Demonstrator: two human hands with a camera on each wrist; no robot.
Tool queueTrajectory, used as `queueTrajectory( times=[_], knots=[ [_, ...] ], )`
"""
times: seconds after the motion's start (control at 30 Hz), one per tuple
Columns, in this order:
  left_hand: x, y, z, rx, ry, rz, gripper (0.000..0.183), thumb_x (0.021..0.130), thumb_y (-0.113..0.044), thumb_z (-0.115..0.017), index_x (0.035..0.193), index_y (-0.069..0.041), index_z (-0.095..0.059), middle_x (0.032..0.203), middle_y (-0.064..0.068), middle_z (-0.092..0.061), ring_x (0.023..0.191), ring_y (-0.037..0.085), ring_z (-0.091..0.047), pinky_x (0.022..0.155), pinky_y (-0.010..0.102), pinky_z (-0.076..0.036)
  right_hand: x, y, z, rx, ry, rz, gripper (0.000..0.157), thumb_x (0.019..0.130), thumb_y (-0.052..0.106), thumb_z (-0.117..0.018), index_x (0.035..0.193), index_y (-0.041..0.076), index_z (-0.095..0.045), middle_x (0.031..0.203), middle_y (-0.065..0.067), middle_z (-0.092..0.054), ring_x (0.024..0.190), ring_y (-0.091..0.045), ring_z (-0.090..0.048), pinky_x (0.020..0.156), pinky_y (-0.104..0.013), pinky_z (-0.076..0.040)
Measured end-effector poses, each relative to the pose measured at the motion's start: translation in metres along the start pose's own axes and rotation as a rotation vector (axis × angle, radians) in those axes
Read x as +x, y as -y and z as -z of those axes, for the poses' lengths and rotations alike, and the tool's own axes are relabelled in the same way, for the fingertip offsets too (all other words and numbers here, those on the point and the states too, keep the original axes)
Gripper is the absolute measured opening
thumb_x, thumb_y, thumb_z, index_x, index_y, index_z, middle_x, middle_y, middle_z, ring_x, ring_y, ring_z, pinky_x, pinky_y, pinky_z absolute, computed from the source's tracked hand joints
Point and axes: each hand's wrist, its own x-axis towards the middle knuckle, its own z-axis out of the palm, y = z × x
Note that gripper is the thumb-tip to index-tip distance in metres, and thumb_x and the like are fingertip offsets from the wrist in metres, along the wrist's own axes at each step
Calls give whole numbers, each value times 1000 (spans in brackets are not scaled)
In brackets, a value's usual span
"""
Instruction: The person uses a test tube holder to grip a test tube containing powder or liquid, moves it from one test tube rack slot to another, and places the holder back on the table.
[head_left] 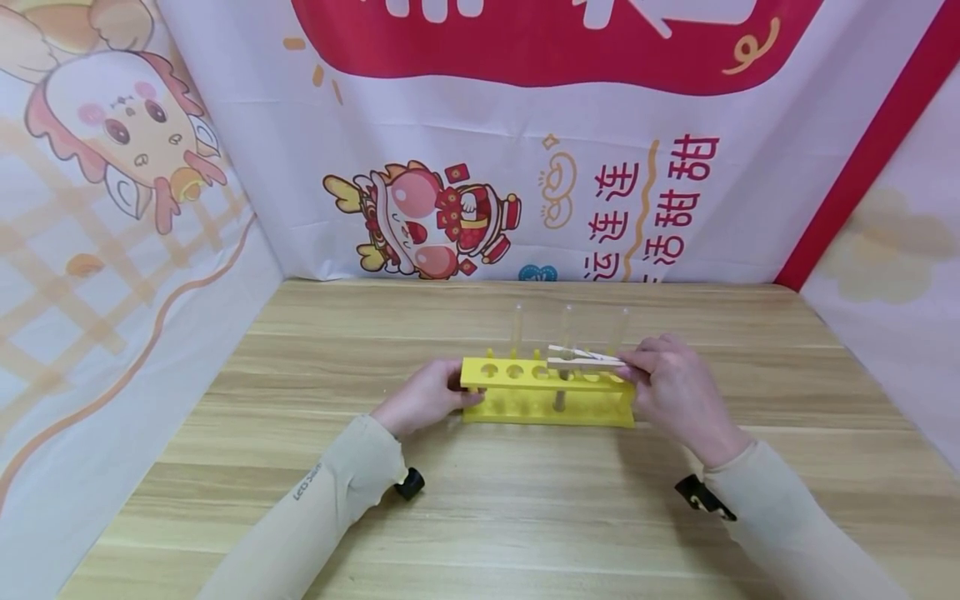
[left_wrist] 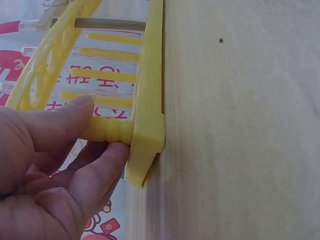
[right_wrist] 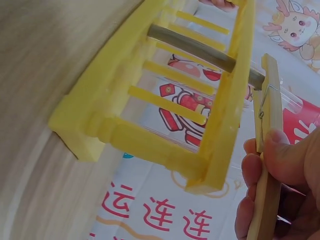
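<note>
Nearest: light sleeves on both forearms, tabletop under them. Left hand — thumb and fingers pinching the end post of the yellow rack, so the rack runs off to that hand's right, long axis crosswise between the two hands. Right hand is just beside the rack's other end, gripping a wooden clamp between thumb and fingers; clamp points left from the hand, roughly level, above the top plate.

Key relation: the filled tube is to the left of the right hand, at the clamp's far end, with the clamp around it. Tube is upright through a rack hole, dark contents reaching from its lower end to about clamp height. Its axis is near square to the clamp. Right hand is the nearer one.

Beyond the hands: two clear tubes at the rack's far side, one either side of the filled one. Farthest — printed cloth backdrop.
</note>
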Motion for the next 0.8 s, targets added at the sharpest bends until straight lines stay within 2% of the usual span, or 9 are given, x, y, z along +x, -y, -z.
queueTrajectory(
  times=[0.5, 0.8],
  knots=[
    [1, 2, -1, -15, -4, -1, 28, 92, -18, -73, 119, -18, -67, 110, -5, -68, 97, 18, -61, 94, 40, -48, 13, 3, 20, -16, -63, 28, 13, 78, -5, -79, 90, -8, -76, 75, -13, -69, 67, -26, -58, 58, -40, -52],
    [1, 3, 0, -13, -2, -16, 23, 92, -18, -72, 115, -18, -67, 108, -4, -68, 96, 17, -60, 91, 39, -49, 24, 5, 34, -21, -101, 39, 13, 78, -6, -78, 91, -8, -75, 73, -14, -68, 67, -28, -58, 60, -42, -51]
  ],
)
